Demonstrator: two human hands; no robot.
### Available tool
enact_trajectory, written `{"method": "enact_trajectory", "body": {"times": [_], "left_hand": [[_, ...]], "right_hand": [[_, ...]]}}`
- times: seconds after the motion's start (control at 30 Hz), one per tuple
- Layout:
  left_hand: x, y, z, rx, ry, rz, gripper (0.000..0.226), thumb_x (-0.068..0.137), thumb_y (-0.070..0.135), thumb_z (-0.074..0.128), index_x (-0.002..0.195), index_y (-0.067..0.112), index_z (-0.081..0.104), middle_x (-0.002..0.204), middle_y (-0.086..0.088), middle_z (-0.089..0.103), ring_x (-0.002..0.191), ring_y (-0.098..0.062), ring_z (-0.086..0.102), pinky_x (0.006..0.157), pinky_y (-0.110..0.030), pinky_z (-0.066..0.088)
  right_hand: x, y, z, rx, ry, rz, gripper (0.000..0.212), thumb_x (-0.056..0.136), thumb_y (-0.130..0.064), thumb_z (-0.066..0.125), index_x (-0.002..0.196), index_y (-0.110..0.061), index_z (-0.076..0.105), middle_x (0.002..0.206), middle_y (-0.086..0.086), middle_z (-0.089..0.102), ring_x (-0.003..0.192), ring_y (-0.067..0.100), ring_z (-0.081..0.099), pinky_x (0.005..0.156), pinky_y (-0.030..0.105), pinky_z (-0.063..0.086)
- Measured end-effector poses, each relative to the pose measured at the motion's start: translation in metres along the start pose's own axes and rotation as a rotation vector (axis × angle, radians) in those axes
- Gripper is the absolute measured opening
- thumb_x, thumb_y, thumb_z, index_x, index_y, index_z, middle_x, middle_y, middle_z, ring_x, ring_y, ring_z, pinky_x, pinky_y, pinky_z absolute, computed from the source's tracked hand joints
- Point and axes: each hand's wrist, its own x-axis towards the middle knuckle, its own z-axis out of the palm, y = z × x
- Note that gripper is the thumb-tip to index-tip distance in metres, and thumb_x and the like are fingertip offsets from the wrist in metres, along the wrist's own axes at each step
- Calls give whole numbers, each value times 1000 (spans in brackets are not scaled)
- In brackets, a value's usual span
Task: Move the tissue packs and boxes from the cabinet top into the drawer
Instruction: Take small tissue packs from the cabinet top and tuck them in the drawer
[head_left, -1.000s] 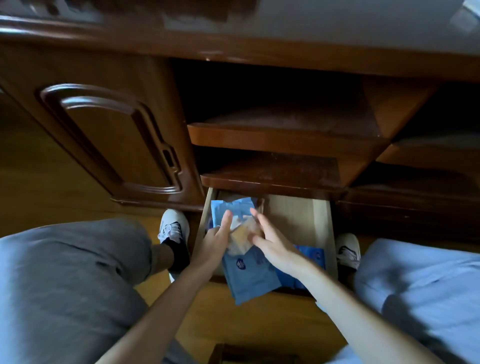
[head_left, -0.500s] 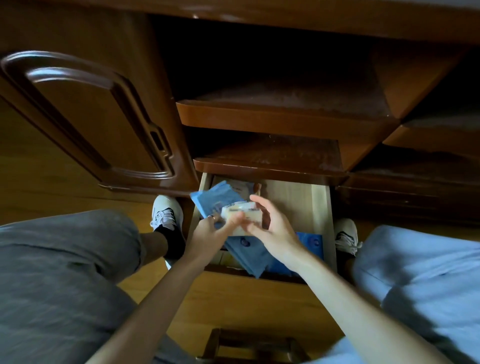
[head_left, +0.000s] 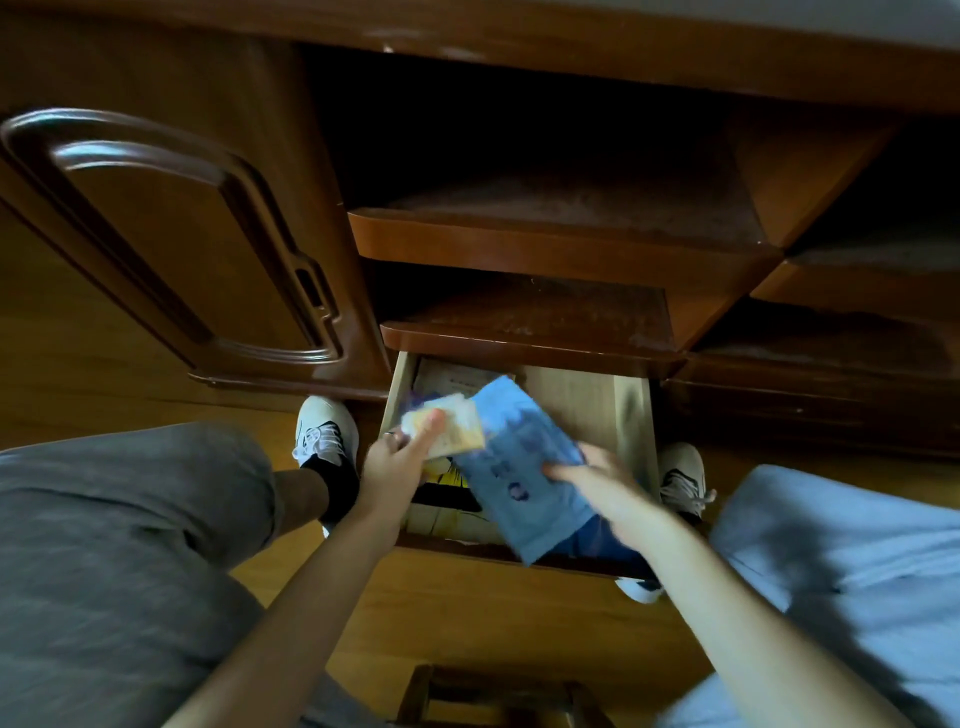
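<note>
Over the open drawer (head_left: 631, 415), her left hand (head_left: 392, 467) pinches a small yellowish tissue pack (head_left: 457, 428) while the right hand (head_left: 597, 480) grips a blue pack (head_left: 519, 467), long axis slanting toward the drawer's front edge.

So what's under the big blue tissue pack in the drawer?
Under the big blue pack, a darker blue pack shows near the right hand, and something yellow and black by the left hand. The rest is covered.

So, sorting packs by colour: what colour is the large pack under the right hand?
Light blue soft pack, head view.
</note>
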Motion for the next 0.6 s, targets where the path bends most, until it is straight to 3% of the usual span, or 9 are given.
{"method": "enact_trajectory", "body": {"times": [0.07, 0.1, 0.17, 0.27, 0.37, 0.47, 0.6], "left_hand": [[4, 8, -6, -108, 96, 8, 35, 87, 45, 74, 97, 12, 67, 84, -3, 72, 64, -10, 71, 54, -26, 57], [6, 11, -9, -158, 96, 12, 36, 88, 43, 74, 101, 10, 66, 86, -4, 74, 63, -9, 73, 50, -21, 55], [7, 12, -10, -180, 77, 29, 41, 87, 38, 76, 109, 6, 64, 95, -9, 75, 72, -14, 76, 54, -24, 59], [5, 7, -5, -116, 53, 71, 46, 87, 35, 77, 115, 5, 57, 105, -14, 73, 85, -26, 77, 68, -39, 63], [9, 5, -8, -155, 47, 86, 40, 90, 31, 74, 117, 9, 55, 105, -12, 72, 81, -24, 77, 59, -33, 63], [14, 1, -8, -179, 34, 59, 38, 89, 30, 75, 115, 11, 56, 101, -9, 73, 76, -21, 77, 53, -27, 60], [17, -15, -1, -57, -18, 31, 32, 90, 37, 74, 110, 21, 56, 84, -4, 78, 64, -22, 75, 54, -34, 62]], "right_hand": [[11, 2, -22, 76, 176, 33, 25, 85, -19, 78, 110, -17, 72, 88, 2, 80, 83, 23, 77, 71, 34, 60], [17, 3, -32, 90, 240, 53, 22, 85, -16, 78, 106, -15, 73, 87, 5, 80, 82, 26, 76, 72, 37, 60], [30, 1, -48, 9, 308, 80, 16, 83, -14, 78, 98, -17, 74, 86, 6, 79, 78, 25, 74, 65, 32, 58], [51, 0, -60, -366, 460, 98, 12, 85, -23, 73, 97, -24, 71, 89, 0, 69, 71, 17, 61, 55, 25, 42], [67, 8, -66, -570, 577, 129, 17, 90, -29, 65, 107, -27, 71, 94, 1, 66, 70, 20, 55, 53, 23, 33], [83, 19, -68, -600, 645, 139, 23, 95, -31, 61, 116, -26, 71, 113, 9, 71, 94, 32, 65, 72, 28, 40], [104, 20, -60, -503, 756, 36, 35, 100, -22, 57, 135, -18, 56, 132, 16, 65, 116, 40, 62, 86, 42, 49]]}}
